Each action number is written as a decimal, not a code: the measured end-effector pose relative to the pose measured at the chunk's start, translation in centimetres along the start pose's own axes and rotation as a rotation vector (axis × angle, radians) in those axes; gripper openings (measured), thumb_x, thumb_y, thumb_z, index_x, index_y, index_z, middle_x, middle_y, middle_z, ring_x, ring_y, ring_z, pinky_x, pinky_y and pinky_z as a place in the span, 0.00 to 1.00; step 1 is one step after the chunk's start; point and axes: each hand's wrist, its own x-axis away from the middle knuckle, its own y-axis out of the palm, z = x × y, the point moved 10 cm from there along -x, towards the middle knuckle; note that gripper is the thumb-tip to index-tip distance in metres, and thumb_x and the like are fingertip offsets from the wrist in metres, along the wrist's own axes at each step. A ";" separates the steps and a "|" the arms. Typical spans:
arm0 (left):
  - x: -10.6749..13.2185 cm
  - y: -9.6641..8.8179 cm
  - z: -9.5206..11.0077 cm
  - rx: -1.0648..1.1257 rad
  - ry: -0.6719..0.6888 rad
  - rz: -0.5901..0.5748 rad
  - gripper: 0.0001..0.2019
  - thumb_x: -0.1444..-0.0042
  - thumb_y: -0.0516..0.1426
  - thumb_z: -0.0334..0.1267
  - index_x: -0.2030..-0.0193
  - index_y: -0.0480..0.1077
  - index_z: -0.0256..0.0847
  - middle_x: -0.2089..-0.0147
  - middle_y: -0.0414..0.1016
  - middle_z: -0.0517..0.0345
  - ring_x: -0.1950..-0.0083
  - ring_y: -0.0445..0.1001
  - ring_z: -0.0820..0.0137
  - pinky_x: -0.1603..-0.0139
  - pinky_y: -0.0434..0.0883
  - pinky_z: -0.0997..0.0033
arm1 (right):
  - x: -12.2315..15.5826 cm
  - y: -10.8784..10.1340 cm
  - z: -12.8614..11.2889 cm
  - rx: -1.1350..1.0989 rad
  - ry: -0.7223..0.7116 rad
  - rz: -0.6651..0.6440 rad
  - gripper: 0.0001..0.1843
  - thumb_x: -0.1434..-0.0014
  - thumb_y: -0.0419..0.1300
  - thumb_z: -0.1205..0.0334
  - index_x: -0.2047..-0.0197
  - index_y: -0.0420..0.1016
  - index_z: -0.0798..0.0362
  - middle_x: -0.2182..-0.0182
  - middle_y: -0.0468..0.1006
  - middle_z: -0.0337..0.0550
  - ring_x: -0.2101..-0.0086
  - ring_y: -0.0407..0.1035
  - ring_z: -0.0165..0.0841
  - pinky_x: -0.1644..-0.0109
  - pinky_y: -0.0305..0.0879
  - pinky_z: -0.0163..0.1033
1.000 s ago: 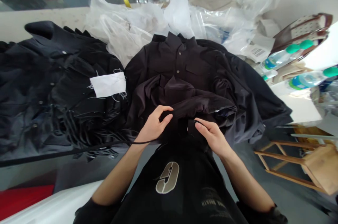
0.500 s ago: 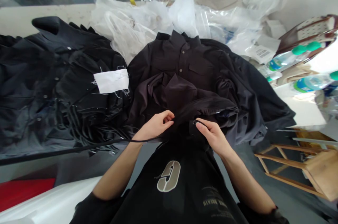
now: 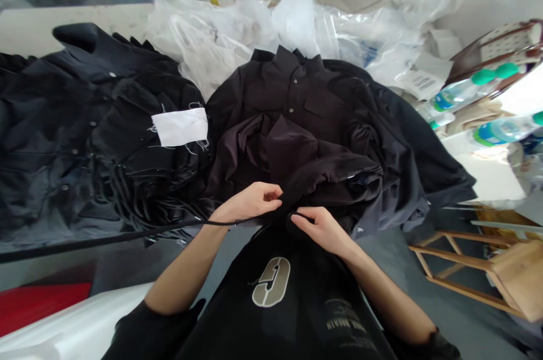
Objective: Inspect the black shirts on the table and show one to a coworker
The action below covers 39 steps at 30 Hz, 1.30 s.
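A black button-up jacket (image 3: 305, 117) lies spread in front of me, collar away from me, its lower part bunched up near my hands. My left hand (image 3: 250, 204) pinches the bunched black hem with fingers closed. A thin black cord (image 3: 169, 227) runs leftward from under that hand along the table edge. My right hand (image 3: 320, 227) is close beside the left, fingers curled and pinching the same black hem. The two hands nearly touch.
A pile of black garments (image 3: 85, 134) with a white cloth tag (image 3: 180, 125) lies at the left. Crumpled clear plastic bags (image 3: 263, 21) fill the back. Water bottles (image 3: 466, 89) lie at the right. A wooden stool (image 3: 487, 269) stands at the lower right.
My right hand has moved left toward my left hand, so the two now pinch the hem close together. The left hand has shifted slightly down and closed tighter.
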 end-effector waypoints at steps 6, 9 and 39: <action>0.3 1.2 0.6 -0.029 0.021 -0.001 0.07 0.42 0.57 0.40 0.68 0.69 0.40 0.71 0.69 0.64 0.68 0.67 0.73 0.67 0.63 0.75 | -0.5 0.4 0.4 0.011 -0.010 0.043 0.24 0.34 0.54 0.46 0.75 0.60 0.54 0.77 0.56 0.34 0.73 0.50 0.27 0.71 0.47 0.35; 0.4 1.6 0.7 -0.063 0.024 -0.006 0.08 0.41 0.57 0.41 0.69 0.67 0.40 0.72 0.67 0.65 0.69 0.66 0.73 0.67 0.63 0.75 | -0.4 0.2 0.6 0.019 0.003 0.083 0.24 0.35 0.54 0.46 0.76 0.58 0.53 0.78 0.55 0.34 0.74 0.49 0.27 0.71 0.46 0.36; 0.5 2.4 1.7 -0.075 0.145 0.033 0.04 0.40 0.56 0.33 0.63 0.72 0.38 0.69 0.72 0.64 0.68 0.69 0.75 0.65 0.66 0.76 | 0.6 -0.1 1.4 0.069 -0.105 0.254 0.20 0.33 0.52 0.52 0.72 0.65 0.54 0.77 0.64 0.36 0.74 0.55 0.28 0.70 0.52 0.35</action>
